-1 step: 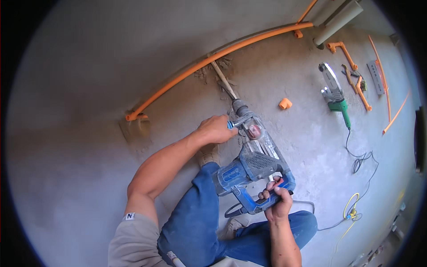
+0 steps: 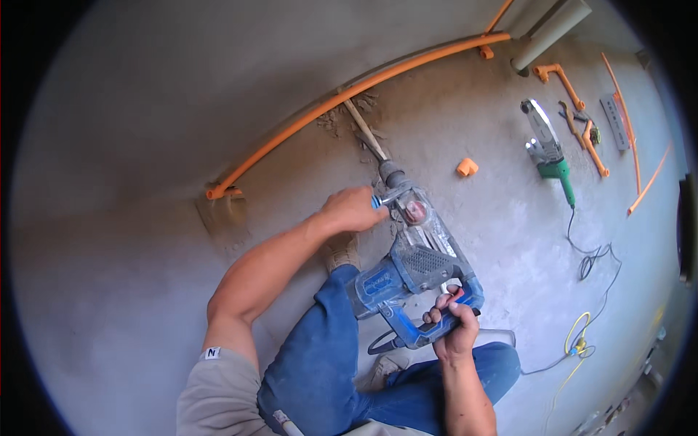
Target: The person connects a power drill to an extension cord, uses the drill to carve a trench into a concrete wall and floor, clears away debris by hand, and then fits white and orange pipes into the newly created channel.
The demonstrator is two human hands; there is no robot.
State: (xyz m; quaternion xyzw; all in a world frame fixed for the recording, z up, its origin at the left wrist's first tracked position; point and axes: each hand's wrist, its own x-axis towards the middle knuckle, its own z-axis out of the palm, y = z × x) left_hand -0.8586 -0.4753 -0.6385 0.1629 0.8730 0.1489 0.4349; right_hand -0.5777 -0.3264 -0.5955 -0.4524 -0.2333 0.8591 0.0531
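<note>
A dusty blue and grey rotary hammer [image 2: 414, 261] lies aslant in front of me, its body against my bent left leg. My left hand [image 2: 352, 209] is closed round its side handle near the front. Around the rear handle, by the red trigger, wraps my right hand [image 2: 456, 325]. From the chuck a long chisel bit [image 2: 366, 131] runs forward to the wall's foot. Its tip is by the orange pipe [image 2: 291, 140], among broken bits of rubble [image 2: 331, 120]; the exact contact point cannot be made out.
An orange elbow fitting [image 2: 467, 168] lies right of the bit. Farther right are a green-handled pipe welder [image 2: 556, 171] with a trailing cord, jointed orange pipe pieces [image 2: 594, 149], and thin orange pipes. A grey upright pipe [image 2: 549, 36] stands at the far wall. A yellow cable [image 2: 574, 334] lies at right.
</note>
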